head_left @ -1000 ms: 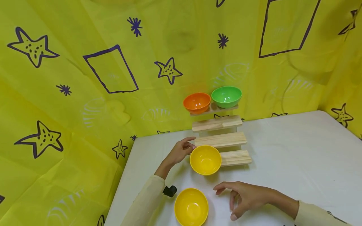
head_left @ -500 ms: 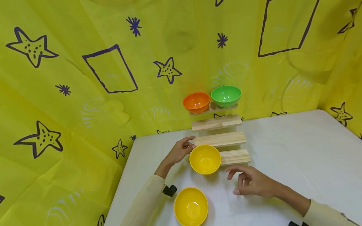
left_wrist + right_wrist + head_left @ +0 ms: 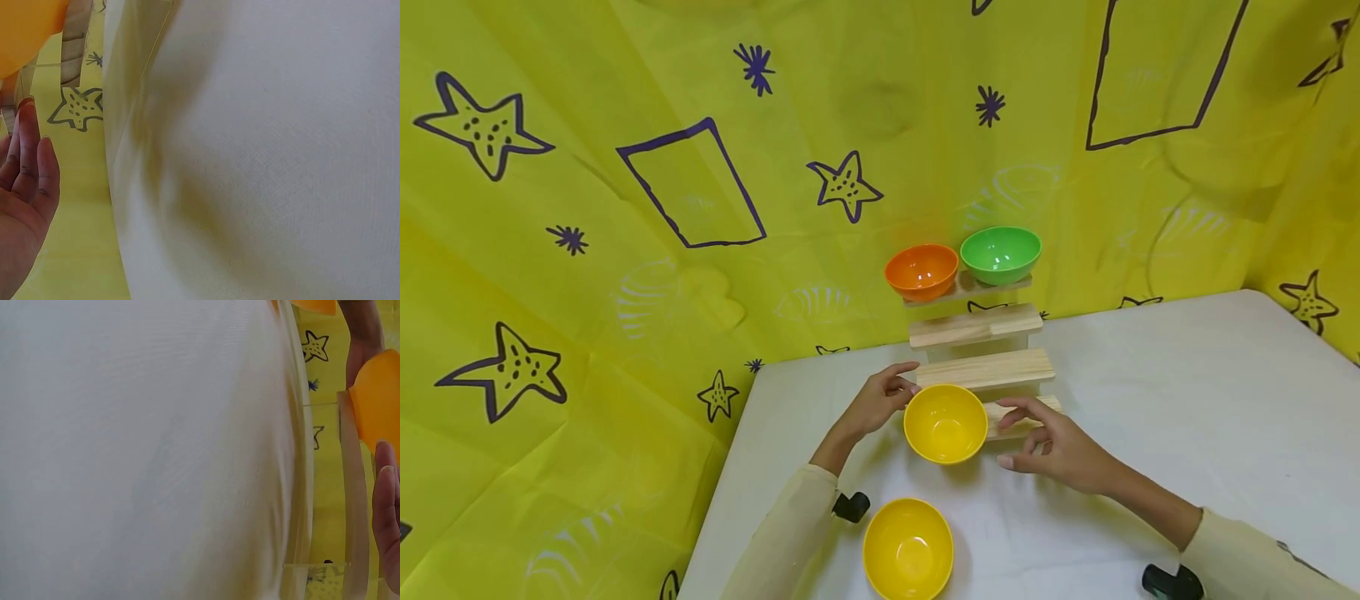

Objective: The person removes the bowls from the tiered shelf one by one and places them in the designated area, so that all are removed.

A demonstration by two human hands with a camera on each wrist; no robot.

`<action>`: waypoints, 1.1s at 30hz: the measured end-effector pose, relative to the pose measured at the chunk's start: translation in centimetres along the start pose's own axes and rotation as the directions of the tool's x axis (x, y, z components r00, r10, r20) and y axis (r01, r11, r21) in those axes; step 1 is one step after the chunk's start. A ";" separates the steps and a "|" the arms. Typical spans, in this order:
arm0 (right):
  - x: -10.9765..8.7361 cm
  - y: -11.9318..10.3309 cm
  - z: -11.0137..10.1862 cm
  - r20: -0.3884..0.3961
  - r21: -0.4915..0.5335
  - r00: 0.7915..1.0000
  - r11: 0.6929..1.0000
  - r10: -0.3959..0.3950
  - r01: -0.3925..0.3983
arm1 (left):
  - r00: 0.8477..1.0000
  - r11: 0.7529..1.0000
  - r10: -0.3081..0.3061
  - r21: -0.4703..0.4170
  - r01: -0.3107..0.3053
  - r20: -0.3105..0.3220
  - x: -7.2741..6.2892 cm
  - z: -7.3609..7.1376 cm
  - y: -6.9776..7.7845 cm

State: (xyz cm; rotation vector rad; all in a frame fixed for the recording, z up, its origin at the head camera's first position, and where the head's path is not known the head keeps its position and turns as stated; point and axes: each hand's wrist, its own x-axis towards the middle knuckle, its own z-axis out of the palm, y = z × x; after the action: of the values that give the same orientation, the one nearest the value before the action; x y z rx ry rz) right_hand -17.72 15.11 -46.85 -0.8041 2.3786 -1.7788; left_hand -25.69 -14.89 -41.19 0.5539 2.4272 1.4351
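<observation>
A yellow bowl [image 3: 946, 423] sits on the left part of the lowest step of a small wooden stepped rack [image 3: 985, 369]. My left hand [image 3: 878, 402] is at the rack's left side, its fingertips right at the step ends and the bowl's left rim. Seen from the left wrist, the fingers of that hand [image 3: 30, 162] are extended towards the rack. Just right of the bowl, my right hand [image 3: 1060, 446] has its fingers spread and loosely bent over the lowest step, holding nothing. A second yellow bowl [image 3: 908, 550] stands on the table in front.
On the top step are an orange bowl [image 3: 922, 272] at left and a green bowl [image 3: 1001, 256] at right. Behind the white table [image 3: 1187, 400] hangs a yellow curtain [image 3: 880, 100] with star drawings. A black wrist camera [image 3: 851, 507] is strapped at the left sleeve.
My right hand has moved away from beside the front bowl, up and forward to the right side of the bowl on the rack. The left hand and the bowls have stayed put.
</observation>
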 end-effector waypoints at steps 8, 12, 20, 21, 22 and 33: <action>1.3 -0.6 0.4 0.007 -0.013 0.998 0.998 0.061 -0.061 | 1.000 1.000 0.015 -0.015 -0.015 0.004 0.1 0.0 -0.1; 1.8 -0.8 0.7 0.025 -0.013 0.995 0.995 0.102 -0.101 | 1.000 1.000 0.020 -0.014 -0.020 0.001 0.0 -0.1 0.0; 2.9 -1.2 1.6 0.054 -0.028 0.981 0.983 0.184 -0.183 | 1.000 1.000 0.018 -0.015 -0.018 0.002 0.0 0.0 0.0; 3.0 -1.2 1.8 0.058 -0.030 0.979 0.980 0.196 -0.195 | 1.000 1.000 0.017 -0.013 -0.017 0.003 0.0 0.0 0.1; 3.1 -1.2 1.9 0.063 -0.028 0.977 0.978 0.206 -0.204 | 1.000 1.000 0.015 -0.012 -0.015 0.003 0.0 0.0 0.1; 4.1 -1.3 3.2 0.084 0.011 0.971 0.974 0.226 -0.227 | 1.000 1.000 0.005 0.018 -0.005 -0.005 1.6 0.2 -3.0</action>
State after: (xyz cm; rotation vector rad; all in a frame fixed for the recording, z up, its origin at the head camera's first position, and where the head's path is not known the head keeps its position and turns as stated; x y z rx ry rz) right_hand -19.63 10.23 -45.68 -0.5647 2.2907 -1.6446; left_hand -27.60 -15.33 -43.97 0.5617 2.4467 1.4192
